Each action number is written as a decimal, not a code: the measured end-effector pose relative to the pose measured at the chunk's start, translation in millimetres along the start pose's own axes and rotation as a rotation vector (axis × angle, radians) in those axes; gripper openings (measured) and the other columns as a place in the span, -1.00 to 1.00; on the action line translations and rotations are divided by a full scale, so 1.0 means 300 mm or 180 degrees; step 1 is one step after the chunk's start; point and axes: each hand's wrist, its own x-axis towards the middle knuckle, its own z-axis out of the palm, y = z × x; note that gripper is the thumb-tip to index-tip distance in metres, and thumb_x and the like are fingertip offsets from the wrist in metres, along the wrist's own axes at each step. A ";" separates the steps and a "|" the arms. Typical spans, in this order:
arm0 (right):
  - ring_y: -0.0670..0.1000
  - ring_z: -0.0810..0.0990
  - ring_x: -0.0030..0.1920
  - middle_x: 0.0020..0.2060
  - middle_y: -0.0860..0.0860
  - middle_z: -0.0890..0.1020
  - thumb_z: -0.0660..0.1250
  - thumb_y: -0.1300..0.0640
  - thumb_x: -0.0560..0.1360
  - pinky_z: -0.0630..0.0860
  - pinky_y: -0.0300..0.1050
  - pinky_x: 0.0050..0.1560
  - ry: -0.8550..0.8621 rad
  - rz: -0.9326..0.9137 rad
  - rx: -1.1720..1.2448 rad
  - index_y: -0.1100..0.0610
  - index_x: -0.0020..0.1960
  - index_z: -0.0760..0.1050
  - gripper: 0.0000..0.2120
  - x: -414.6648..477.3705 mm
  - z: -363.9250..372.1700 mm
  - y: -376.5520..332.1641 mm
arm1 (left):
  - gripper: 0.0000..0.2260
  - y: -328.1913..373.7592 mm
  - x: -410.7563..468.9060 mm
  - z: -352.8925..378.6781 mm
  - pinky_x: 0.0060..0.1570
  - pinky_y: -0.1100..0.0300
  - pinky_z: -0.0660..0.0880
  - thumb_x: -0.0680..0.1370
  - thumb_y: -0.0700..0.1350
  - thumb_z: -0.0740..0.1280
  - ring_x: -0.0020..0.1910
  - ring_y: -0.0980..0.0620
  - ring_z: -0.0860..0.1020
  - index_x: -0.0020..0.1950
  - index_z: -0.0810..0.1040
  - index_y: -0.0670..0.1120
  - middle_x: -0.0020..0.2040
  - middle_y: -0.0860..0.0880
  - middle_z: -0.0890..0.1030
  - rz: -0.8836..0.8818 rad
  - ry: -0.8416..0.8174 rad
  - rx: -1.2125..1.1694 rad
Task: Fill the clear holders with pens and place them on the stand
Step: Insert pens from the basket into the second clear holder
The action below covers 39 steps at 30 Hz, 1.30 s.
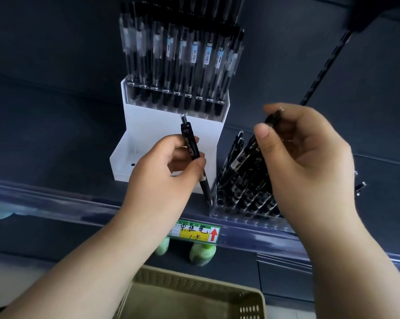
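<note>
A white stepped stand [148,125] sits on the dark shelf; its upper step carries a clear holder [176,97] with a row of black pens upright in it. My left hand [164,171] pinches one black pen [191,146], tip pointing down toward the left end of a second clear holder [245,215]. This holder stands right of the stand and has several black pens leaning in it. My right hand [302,157] is above them, its fingers curled round the top of a black pen [272,118].
A beige perforated basket [194,295] is at the bottom, below the shelf. A green and yellow price label [194,233] hangs on the shelf's clear front rail. Two green bottle caps [202,253] show under the shelf. A slotted metal upright [325,65] runs at the right.
</note>
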 end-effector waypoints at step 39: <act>0.13 0.49 -0.04 -0.11 -0.02 0.62 0.27 0.06 0.47 0.23 -0.06 -0.07 -0.0069 -0.0669 -0.1876 0.03 0.02 0.64 -0.79 -0.025 0.009 0.047 | -0.77 0.016 0.002 0.041 0.01 0.32 0.53 0.38 -0.04 0.48 -0.08 0.28 0.60 0.01 0.61 0.09 -0.13 0.18 0.66 0.0231 -0.0116 0.0464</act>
